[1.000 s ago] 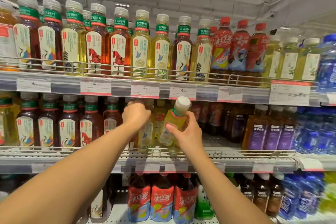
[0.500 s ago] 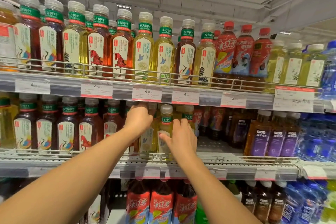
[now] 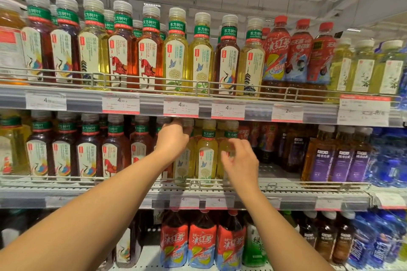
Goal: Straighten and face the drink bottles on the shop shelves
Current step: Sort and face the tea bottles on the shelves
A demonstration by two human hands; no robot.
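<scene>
On the middle shelf point(image 3: 286, 185) stand three pale yellow jasmine tea bottles side by side. My left hand point(image 3: 172, 139) grips the cap and neck of the left yellow bottle point(image 3: 184, 166), which is partly hidden behind my wrist. The middle yellow bottle point(image 3: 206, 156) stands upright, label to the front, with no hand on it. My right hand point(image 3: 240, 160) hovers with loosely spread fingers in front of the right yellow bottle point(image 3: 228, 136), hiding most of it; I cannot tell whether it touches.
Dark and red tea bottles point(image 3: 88, 154) fill the middle shelf to the left. Right of the yellow bottles is a gap, then purple-labelled bottles point(image 3: 339, 160) and blue water bottles point(image 3: 387, 156). A wire rail point(image 3: 220, 181) runs along the shelf front. The upper shelf point(image 3: 154, 99) hangs just above.
My right hand set the tilted yellow bottle upright into the row, let go of it and moved right. My left hand stayed on the left bottle's top.
</scene>
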